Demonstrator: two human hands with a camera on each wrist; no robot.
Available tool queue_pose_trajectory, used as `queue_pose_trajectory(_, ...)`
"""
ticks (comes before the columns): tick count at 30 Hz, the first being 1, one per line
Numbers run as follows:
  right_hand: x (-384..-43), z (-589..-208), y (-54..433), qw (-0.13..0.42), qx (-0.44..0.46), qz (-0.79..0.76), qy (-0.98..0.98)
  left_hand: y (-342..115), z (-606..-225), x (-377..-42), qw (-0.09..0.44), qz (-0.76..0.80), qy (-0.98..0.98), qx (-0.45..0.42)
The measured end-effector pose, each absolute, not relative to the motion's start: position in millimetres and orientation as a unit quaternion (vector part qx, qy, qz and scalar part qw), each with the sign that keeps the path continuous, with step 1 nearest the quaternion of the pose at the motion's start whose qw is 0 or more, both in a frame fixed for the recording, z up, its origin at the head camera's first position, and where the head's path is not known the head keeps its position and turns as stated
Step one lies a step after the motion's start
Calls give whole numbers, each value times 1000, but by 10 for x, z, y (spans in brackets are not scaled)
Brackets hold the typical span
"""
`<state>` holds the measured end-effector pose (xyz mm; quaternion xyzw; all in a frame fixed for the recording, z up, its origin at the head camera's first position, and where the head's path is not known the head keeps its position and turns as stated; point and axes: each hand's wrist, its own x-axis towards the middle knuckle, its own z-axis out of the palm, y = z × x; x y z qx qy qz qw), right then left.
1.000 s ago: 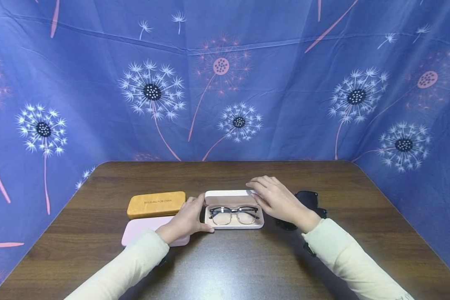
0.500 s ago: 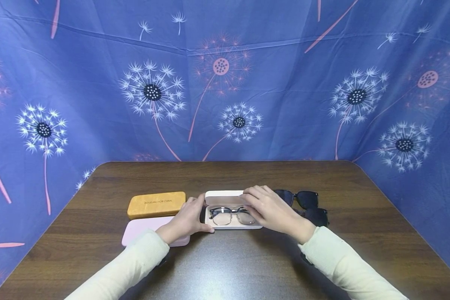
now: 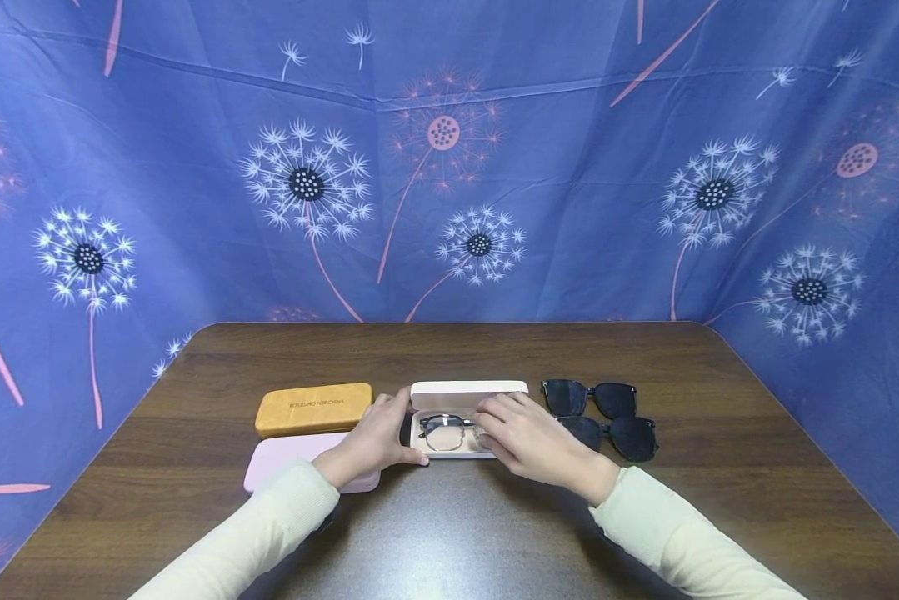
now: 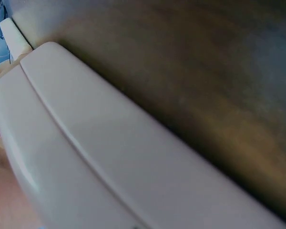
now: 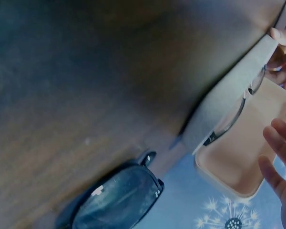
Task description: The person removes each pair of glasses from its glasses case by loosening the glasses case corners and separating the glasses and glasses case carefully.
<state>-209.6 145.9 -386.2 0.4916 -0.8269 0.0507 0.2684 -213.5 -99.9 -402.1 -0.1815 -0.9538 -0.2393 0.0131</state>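
A white glasses case (image 3: pixel 432 388) lies open on the table, its lid raised at the back. Inside rest clear-lens eyeglasses (image 3: pixel 443 433) with black upper rims. My left hand (image 3: pixel 374 437) grips the case's left end, thumb at the front corner and fingers behind. Over the right half of the case reaches my right hand (image 3: pixel 535 437), covering the right lens in the head view. In the right wrist view the fingers of that hand (image 5: pixel 281 143) are loosely spread in front of the peach-lined lid (image 5: pixel 238 167), with nothing held between them.
Left of the white case lie a yellow case (image 3: pixel 314 408) and a closed pink case (image 3: pixel 284 458), partly under my left wrist. Two pairs of black sunglasses, the back pair (image 3: pixel 590 398) and the front pair (image 3: pixel 632 437), lie right of my right hand.
My right hand has moved left and slightly down, from beside the lid to over the eyeglasses' right lens, uncovering the sunglasses. The left hand and case have stayed put.
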Motion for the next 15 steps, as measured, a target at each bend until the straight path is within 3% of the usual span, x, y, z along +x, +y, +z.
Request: queue_pose_trajectory(15,-2095,-3995,1381,245,442,-17,-863,-1000,-4042,-2141,24,-242,-951,-189)
